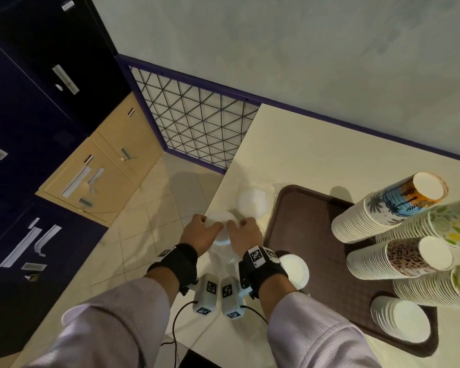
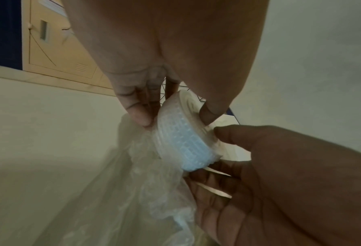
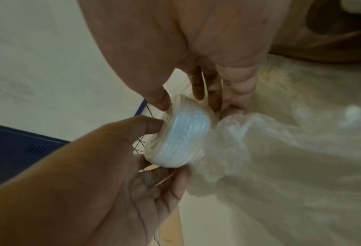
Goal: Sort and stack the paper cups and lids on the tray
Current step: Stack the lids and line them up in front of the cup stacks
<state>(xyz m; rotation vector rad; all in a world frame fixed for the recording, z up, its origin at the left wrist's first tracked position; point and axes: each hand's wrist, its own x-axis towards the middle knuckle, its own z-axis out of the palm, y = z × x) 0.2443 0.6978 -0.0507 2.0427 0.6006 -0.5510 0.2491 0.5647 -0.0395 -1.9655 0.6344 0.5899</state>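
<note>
A short stack of white lids (image 1: 221,229) (image 2: 183,133) (image 3: 179,139), wrapped in a clear plastic bag (image 2: 143,191) (image 3: 230,149), is held above the table's left edge. My left hand (image 1: 202,235) (image 2: 173,114) pinches the stack between thumb and fingers. My right hand (image 1: 243,235) (image 3: 194,103) grips it from the other side, thumb on the stack and fingers on the bag. The brown tray (image 1: 303,221) to the right carries several upside-down stacks of printed paper cups (image 1: 388,208) and a stack of white lids (image 1: 401,318).
One loose white lid (image 1: 251,203) lies on the cream table just left of the tray. Another white lid (image 1: 294,269) sits at the tray's near left rim. The table ends right beside my left hand, with tiled floor, lockers and a wire-grid panel (image 1: 194,120) beyond.
</note>
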